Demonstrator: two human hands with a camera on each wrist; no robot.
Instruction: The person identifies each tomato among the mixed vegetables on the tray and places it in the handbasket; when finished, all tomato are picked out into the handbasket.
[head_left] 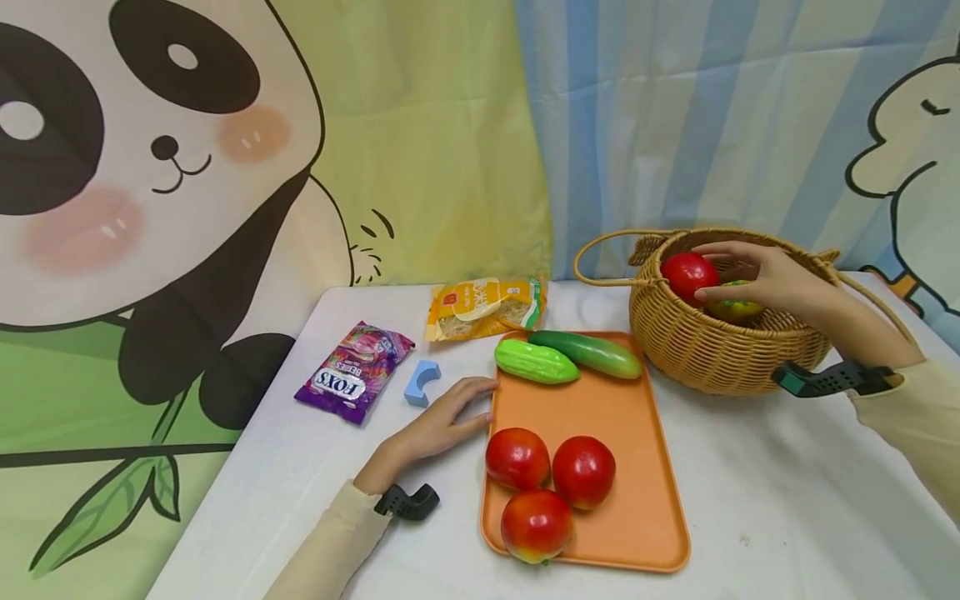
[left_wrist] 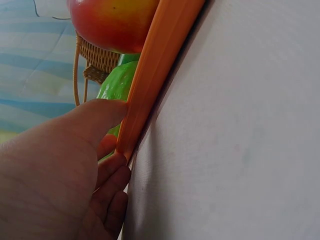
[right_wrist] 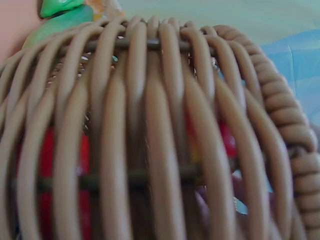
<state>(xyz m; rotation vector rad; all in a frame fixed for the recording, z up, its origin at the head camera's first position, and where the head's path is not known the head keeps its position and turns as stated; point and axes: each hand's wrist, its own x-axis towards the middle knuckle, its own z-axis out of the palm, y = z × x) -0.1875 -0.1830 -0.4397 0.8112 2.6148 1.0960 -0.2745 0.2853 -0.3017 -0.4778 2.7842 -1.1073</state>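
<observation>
Inside the rim of a wicker basket (head_left: 720, 354), my right hand (head_left: 783, 282) holds a glossy red round fruit (head_left: 688, 277) between thumb and fingers. A yellow-green fruit (head_left: 733, 310) lies below that hand, partly hidden. With relaxed fingers, my left hand (head_left: 442, 425) touches the left edge of an orange tray (head_left: 630, 492); in the left wrist view its thumb (left_wrist: 107, 111) rests against the tray's side. Three red-yellow fruits (head_left: 583, 472) sit at the tray's near end. A bright green bumpy gourd (head_left: 536, 362) and a cucumber (head_left: 588, 353) lie at its far end.
Left of the tray are a purple snack bag (head_left: 355, 372) and a blue arch-shaped block (head_left: 422, 383). A yellow food packet (head_left: 487, 308) lies behind the tray. The basket's looped handles (head_left: 592, 250) stick out sideways. A printed curtain hangs behind the white table.
</observation>
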